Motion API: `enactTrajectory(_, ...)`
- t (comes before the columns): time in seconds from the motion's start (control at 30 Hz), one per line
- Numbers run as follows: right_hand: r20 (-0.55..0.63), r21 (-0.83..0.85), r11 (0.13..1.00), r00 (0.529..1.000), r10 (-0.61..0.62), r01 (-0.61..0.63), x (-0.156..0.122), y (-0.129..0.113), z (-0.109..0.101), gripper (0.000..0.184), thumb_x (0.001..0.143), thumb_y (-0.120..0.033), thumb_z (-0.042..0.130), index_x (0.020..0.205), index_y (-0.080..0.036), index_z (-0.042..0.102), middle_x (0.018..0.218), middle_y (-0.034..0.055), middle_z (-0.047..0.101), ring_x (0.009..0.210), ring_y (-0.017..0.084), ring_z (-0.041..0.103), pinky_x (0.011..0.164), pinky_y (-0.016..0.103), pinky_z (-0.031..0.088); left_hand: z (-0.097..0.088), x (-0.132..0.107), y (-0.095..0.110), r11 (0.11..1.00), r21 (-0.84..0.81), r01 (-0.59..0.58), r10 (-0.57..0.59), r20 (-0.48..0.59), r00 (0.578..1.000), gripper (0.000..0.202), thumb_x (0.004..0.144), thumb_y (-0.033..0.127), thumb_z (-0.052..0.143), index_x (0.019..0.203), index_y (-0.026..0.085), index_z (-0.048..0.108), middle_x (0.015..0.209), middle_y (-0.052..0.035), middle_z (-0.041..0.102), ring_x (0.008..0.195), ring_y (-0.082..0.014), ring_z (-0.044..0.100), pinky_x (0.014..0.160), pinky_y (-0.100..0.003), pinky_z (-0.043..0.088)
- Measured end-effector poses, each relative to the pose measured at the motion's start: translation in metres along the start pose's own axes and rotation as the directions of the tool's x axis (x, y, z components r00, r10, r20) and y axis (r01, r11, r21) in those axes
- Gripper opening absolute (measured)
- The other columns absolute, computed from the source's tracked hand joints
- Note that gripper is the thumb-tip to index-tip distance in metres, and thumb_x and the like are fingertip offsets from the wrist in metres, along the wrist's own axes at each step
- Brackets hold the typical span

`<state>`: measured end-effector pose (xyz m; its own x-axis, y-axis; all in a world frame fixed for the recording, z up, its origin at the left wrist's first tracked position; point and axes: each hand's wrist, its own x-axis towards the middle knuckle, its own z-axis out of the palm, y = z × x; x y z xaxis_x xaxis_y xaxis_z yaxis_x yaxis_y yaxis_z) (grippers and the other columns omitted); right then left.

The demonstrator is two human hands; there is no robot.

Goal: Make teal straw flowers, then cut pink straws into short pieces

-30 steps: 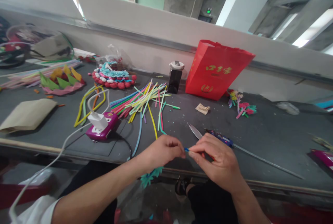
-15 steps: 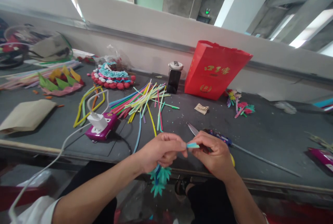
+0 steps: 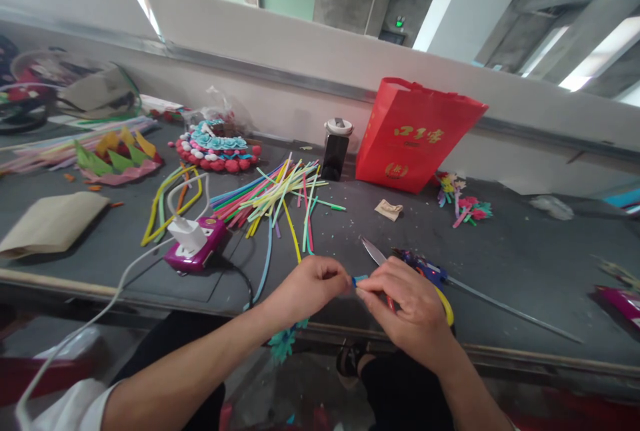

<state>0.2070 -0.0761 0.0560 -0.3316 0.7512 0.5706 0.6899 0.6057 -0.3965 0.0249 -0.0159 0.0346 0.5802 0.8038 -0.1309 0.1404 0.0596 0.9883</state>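
Over the table's front edge, my left hand point(image 3: 305, 292) is closed in a pinch, and teal straw flowers point(image 3: 283, 344) hang beneath it, mostly hidden behind the forearm. Between the fingertips of both hands is a short blue straw piece point(image 3: 360, 279). My right hand point(image 3: 407, 301) has thumb and forefinger closed on its right end. Just behind the right hand lie scissors point(image 3: 373, 251), blade pointing away, with a yellow handle. A blue glue gun point(image 3: 434, 273) with a long glue stick point(image 3: 510, 309) rests beside that hand, partly covered by it.
Loose coloured straws point(image 3: 280, 191) are heaped mid-table. A purple power strip point(image 3: 196, 247) with a white charger and cable sits left. Behind stand a dark bottle point(image 3: 334, 154) and a red paper bag point(image 3: 417, 137). Small straw flowers point(image 3: 470, 207) lie at the right.
The straw piece's pale flared end has gone from view, and only a short blue bit shows between the hands. The teal flowers have swung left behind my left forearm.
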Motion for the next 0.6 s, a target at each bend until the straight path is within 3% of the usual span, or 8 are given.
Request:
enactTrajectory(0.07, -0.025, 0.006, 1.0, 1.0, 0.002, -0.001, 0.0, -0.002, 0.003, 0.012, 0.088, -0.009, 0.061, 0.086, -0.02, 0.066, 0.072, 0.0019, 0.062, 0.07, 0.016, 0.056, 0.066, 0.03, 0.044, 0.002, -0.002, 0.003, 0.979, -0.183, 0.089, -0.093, -0.012, 0.996, 0.022, 0.078, 0.037, 0.064, 0.071, 0.016, 0.063, 0.048, 0.0079, 0.04, 0.043, -0.0061, 0.029, 0.042, -0.021, 0.019)
enactTrajectory(0.13, -0.042, 0.03, 1.0, 0.999, 0.005, -0.004, 0.001, -0.002, 0.006, 0.013, 0.088, -0.009, 0.061, 0.088, -0.021, 0.067, 0.074, 0.002, 0.064, 0.072, 0.016, 0.057, 0.069, 0.031, 0.046, 0.001, -0.004, 0.006, 0.91, -0.375, 0.177, -0.172, 0.048, 0.984, 0.027, 0.078, 0.042, 0.067, 0.071, 0.017, 0.058, 0.043, 0.0116, 0.028, 0.038, -0.0049, 0.017, 0.038, -0.021, 0.011)
enactTrajectory(0.27, -0.079, 0.095, 0.995, 0.996, 0.035, -0.027, 0.003, -0.001, 0.009, 0.014, 0.088, -0.009, 0.061, 0.089, -0.022, 0.067, 0.074, 0.0012, 0.065, 0.071, 0.016, 0.057, 0.068, 0.031, 0.047, -0.005, -0.006, 0.007, 0.774, -0.598, 0.209, -0.114, 0.193, 0.975, 0.024, 0.08, 0.037, 0.067, 0.072, 0.017, 0.059, 0.041, 0.0125, 0.024, 0.035, -0.0037, 0.013, 0.035, -0.02, 0.011)
enactTrajectory(0.4, -0.067, 0.165, 0.982, 0.992, 0.109, -0.097, 0.004, 0.002, 0.008, 0.014, 0.088, -0.013, 0.062, 0.081, -0.022, 0.069, 0.07, 0.0003, 0.062, 0.066, 0.015, 0.056, 0.063, 0.028, 0.046, -0.008, -0.008, 0.007, 0.725, -0.633, 0.272, -0.049, 0.346, 0.937, 0.02, 0.083, 0.031, 0.066, 0.073, 0.014, 0.062, 0.041, 0.012, 0.023, 0.035, -0.003, 0.011, 0.035, -0.019, 0.011)
enactTrajectory(0.53, -0.019, 0.253, 0.957, 0.988, 0.153, -0.143, 0.003, 0.005, 0.005, 0.015, 0.083, -0.009, 0.063, 0.081, -0.022, 0.071, 0.072, 0.0004, 0.063, 0.065, 0.014, 0.057, 0.06, 0.026, 0.045, -0.01, -0.01, 0.007, 0.757, -0.566, 0.328, -0.028, 0.472, 0.881, 0.021, 0.086, 0.031, 0.064, 0.074, 0.013, 0.063, 0.04, 0.0119, 0.023, 0.035, -0.003, 0.009, 0.036, -0.02, 0.009)
enactTrajectory(0.6, -0.017, 0.269, 0.951, 0.987, 0.162, -0.152, 0.003, 0.005, 0.005, 0.015, 0.082, -0.009, 0.062, 0.08, -0.021, 0.07, 0.072, 0.0003, 0.063, 0.064, 0.014, 0.057, 0.059, 0.025, 0.044, -0.011, -0.01, 0.008, 0.78, -0.539, 0.32, -0.031, 0.476, 0.879, 0.022, 0.087, 0.032, 0.063, 0.075, 0.013, 0.063, 0.04, 0.0119, 0.022, 0.035, -0.0032, 0.01, 0.036, -0.021, 0.008)
